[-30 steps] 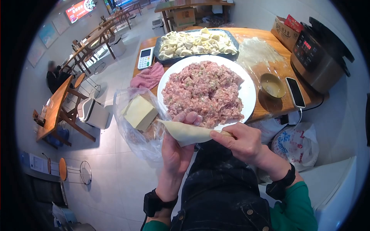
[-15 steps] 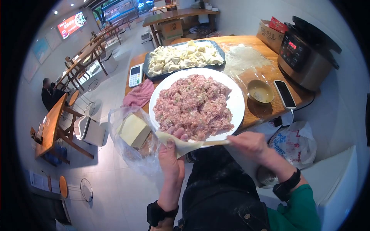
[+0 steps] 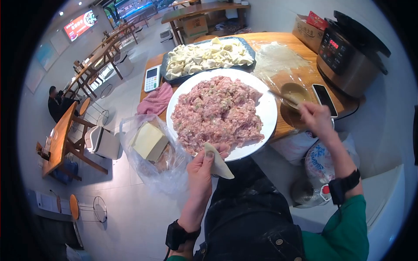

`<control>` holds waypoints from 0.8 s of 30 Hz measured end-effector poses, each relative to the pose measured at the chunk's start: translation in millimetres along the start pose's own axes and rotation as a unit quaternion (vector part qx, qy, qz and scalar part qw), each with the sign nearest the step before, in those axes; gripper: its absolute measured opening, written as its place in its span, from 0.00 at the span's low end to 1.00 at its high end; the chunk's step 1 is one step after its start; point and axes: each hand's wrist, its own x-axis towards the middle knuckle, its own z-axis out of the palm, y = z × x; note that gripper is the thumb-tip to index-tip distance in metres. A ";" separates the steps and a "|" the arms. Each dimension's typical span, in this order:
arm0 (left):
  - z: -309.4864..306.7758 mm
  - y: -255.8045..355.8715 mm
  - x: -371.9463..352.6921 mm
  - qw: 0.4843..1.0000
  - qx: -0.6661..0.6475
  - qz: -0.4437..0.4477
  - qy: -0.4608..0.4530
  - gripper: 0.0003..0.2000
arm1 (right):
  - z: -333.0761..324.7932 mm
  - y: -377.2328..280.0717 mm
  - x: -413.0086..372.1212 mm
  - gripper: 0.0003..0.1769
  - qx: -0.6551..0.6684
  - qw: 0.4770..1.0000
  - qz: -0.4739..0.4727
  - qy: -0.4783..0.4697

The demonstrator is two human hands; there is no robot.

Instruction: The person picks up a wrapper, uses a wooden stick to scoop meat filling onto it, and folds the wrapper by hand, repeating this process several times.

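Observation:
My left hand [image 3: 201,170] pinches a pale, thin wonton wrapper [image 3: 221,167], partly folded, at the near edge of a white plate [image 3: 270,124]. A big mound of minced meat filling [image 3: 217,114] with green bits covers most of that plate. In my right hand [image 3: 318,118], closed and raised, is a slim flat stick [image 3: 284,97], its tip pointing left over the near side of a small yellowish bowl [image 3: 297,92]. Left of the plate, a stack of square wrappers [image 3: 149,142] sits in a clear plastic bag [image 3: 130,158].
Behind the plate, a dark tray [image 3: 253,61] holds many folded wontons [image 3: 209,56]. A card terminal [image 3: 152,78] and pink cloth [image 3: 156,100] lie left. A phone [image 3: 324,100], electric cooker [image 3: 348,56] and carton [image 3: 306,31] stand right. Plastic bags [image 3: 322,161] hang or sit below the table's right side.
My right hand has moved up and right with the stick, away from the wrapper towards the bowl. The wrapper in my left hand is now folded over and tilted downward.

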 end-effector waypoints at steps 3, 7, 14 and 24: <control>6.5 -1.4 1.1 0.999 0.044 0.012 0.000 0.17 | 28.1 -51.1 -38.8 0.09 0.213 0.971 -0.010 -0.106; 5.3 -3.1 -0.6 0.992 0.123 0.003 -0.018 0.18 | 53.9 -76.8 -53.3 0.08 0.280 0.937 0.041 -0.206; 14.5 -7.7 -3.7 0.976 -0.215 -0.022 0.013 0.19 | 86.5 -99.8 -80.9 0.24 0.368 0.905 0.105 -0.186; 5.4 -34.1 0.2 0.889 -0.456 -0.028 -0.035 0.15 | 124.0 -118.0 -88.3 0.12 0.465 0.886 0.000 -0.004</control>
